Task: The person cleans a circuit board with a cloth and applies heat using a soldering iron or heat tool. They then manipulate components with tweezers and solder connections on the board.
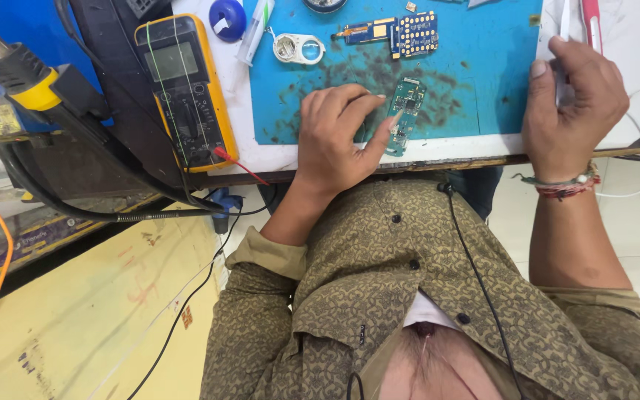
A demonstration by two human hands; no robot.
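Note:
My left hand (335,137) rests palm down on the blue work mat (475,81), with the thumb tip pressing a small green circuit board (405,111) near the mat's front edge. My right hand (568,104) is at the mat's right edge, fingers curled around a thin white tool (563,30) that sticks out past the fingertips. A thread bracelet is on that wrist. A second board, blue with a gold keypad grid (409,33), lies farther back on the mat.
A yellow multimeter (183,89) lies left of the mat with a red probe (235,159) beside it. A black and yellow hot-air handle (31,81) and its hose are at far left. A small loupe (298,48), a blue round cap (227,18) and a pink pen (592,22) lie at the back.

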